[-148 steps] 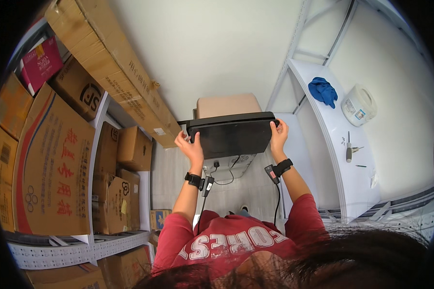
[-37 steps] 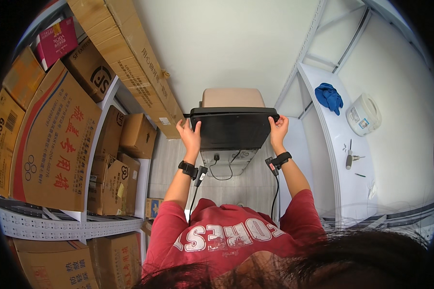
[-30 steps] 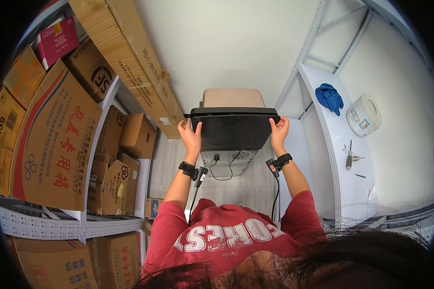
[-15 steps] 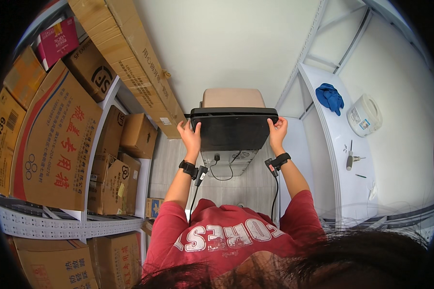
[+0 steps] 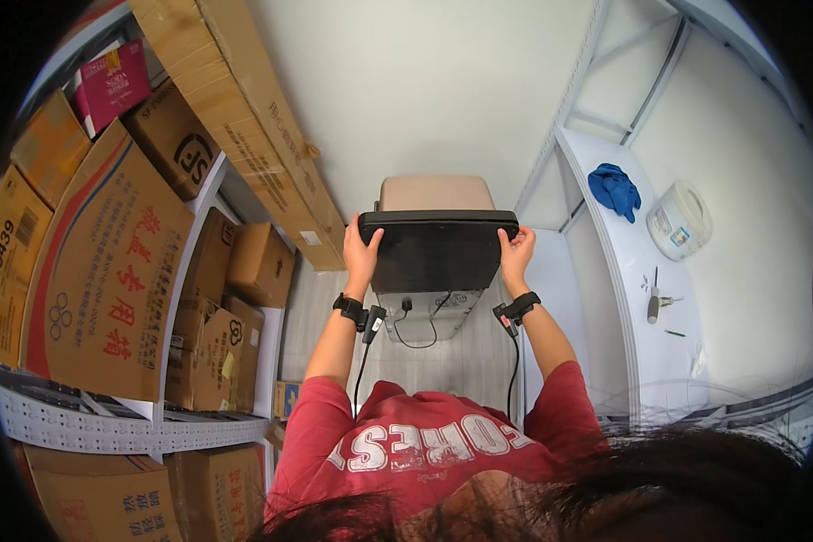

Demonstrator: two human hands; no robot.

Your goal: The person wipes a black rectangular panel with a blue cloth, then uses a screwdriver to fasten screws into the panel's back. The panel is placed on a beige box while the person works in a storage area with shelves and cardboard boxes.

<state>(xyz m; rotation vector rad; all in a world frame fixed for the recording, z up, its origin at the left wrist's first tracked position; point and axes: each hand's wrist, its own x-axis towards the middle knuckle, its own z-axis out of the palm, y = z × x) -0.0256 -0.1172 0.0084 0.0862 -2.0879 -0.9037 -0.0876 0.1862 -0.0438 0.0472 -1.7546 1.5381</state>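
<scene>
In the middle stands an appliance with a black upper panel (image 5: 435, 262) and a thick black rim (image 5: 438, 221). Below the panel is its grey lower casing (image 5: 465, 305), where a black power cord (image 5: 415, 346) hangs in a loop. My left hand (image 5: 359, 257) grips the rim's left corner, thumb on the near face and fingers bent over the edge. At the opposite corner, my right hand (image 5: 516, 256) is closed on the rim, its thumb also in front. A beige rounded block (image 5: 436, 192) shows just beyond the rim. The fingertips behind the rim are hidden.
Shelving on the left holds several cardboard boxes (image 5: 108, 271). A long carton (image 5: 253, 126) leans beside the white wall. On the right, a white shelf (image 5: 637, 298) carries a blue cloth (image 5: 614, 191), a white tub (image 5: 679, 219) and a screwdriver (image 5: 654, 303).
My left fingers have moved up over the rim's corner, and my right fingers have curled in closer. The appliance appears slightly lower in the picture, as do the boxes at left.
</scene>
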